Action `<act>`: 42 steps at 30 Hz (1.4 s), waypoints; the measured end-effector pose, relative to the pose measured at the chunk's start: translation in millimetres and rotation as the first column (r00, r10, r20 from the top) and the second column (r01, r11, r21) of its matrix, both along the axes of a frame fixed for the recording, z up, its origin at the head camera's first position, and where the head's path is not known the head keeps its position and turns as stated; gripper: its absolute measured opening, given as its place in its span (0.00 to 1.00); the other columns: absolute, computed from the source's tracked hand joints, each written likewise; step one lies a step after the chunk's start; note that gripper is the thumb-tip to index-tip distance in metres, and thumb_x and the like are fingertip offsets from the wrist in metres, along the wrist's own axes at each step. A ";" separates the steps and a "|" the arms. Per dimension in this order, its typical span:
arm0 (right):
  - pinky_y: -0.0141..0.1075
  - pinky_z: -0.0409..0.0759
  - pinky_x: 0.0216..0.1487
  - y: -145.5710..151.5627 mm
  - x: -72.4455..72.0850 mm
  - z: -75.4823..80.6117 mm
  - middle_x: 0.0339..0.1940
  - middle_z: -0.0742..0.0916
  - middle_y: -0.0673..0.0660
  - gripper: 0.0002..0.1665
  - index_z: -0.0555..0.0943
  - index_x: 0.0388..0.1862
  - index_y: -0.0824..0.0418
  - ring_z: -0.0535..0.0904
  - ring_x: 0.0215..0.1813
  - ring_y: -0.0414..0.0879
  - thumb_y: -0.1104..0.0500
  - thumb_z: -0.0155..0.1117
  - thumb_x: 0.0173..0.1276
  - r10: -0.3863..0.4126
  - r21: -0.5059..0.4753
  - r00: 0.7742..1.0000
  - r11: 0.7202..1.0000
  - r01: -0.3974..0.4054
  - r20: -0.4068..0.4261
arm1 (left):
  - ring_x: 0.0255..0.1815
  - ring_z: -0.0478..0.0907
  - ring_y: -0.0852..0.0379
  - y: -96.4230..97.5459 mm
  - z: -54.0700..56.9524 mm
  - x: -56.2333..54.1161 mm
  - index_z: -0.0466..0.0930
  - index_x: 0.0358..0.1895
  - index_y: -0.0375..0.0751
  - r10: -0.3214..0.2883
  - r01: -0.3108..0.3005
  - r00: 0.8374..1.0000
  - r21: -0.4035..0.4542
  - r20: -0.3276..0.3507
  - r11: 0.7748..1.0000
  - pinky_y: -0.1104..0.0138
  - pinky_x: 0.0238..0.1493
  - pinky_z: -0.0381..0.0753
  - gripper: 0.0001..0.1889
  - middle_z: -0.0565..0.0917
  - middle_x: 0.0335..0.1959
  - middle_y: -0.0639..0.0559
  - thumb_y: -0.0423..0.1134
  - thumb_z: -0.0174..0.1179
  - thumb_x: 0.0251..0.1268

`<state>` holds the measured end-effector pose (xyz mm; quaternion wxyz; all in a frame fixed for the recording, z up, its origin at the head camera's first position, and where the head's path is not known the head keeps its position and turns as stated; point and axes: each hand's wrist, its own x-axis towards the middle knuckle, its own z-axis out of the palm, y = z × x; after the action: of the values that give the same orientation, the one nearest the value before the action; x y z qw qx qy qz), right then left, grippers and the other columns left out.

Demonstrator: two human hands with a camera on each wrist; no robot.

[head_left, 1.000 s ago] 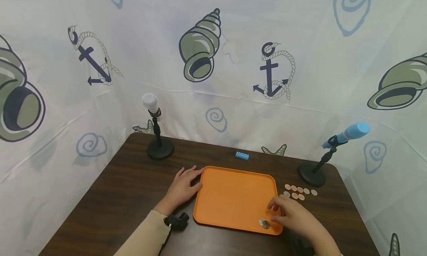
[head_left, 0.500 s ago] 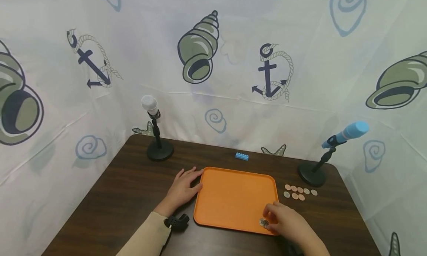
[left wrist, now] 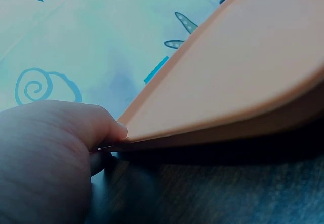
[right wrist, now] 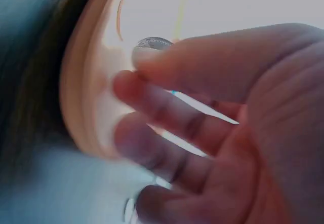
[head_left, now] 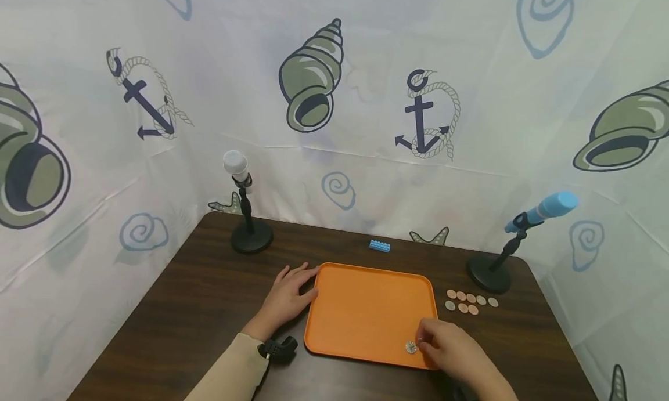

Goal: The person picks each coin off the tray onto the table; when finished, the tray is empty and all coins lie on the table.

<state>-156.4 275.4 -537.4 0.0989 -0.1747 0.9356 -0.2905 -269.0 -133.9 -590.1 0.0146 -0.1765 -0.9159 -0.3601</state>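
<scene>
An orange tray point(head_left: 371, 314) lies on the dark table. My left hand point(head_left: 284, 296) rests at its left side, fingers extended, with fingertips at the rim; the left wrist view shows a digit touching the tray's corner. Over the tray's near right corner, my right hand point(head_left: 452, 349) pinches a silver coin point(right wrist: 154, 42) between thumb and fingers. Most of that coin is hidden behind the thumb. Another silver coin point(head_left: 410, 347) lies on the tray just left of those fingertips.
Two rows of coins point(head_left: 471, 298), copper and silver, lie right of the tray. Behind it sits a blue toy brick point(head_left: 379, 246). A white microphone on a stand point(head_left: 251, 235) is at the back left, and a blue one on a stand point(head_left: 488, 273) at the right.
My right hand has come down from above the tray's right edge and picked up one of the two overlapping coins, drawing it slightly right. The left hand stays in place.
</scene>
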 end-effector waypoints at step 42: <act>0.34 0.88 0.24 115.3 -23.1 -47.9 0.32 0.86 0.42 0.13 0.79 0.59 0.68 0.86 0.31 0.35 0.64 0.67 0.81 -0.804 -0.545 0.537 0.340 0.767 0.254 | 0.89 0.62 0.49 3.7 0.7 -3.2 0.72 0.83 0.56 0.001 -0.001 1.000 -0.024 0.011 1.000 0.41 0.92 0.41 0.32 0.76 0.82 0.54 0.52 0.65 0.80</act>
<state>-179.5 390.7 -585.4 -0.1416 0.2665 0.7605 -0.5749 -272.3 -130.2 -589.4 0.0078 -0.1742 -0.9203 -0.3503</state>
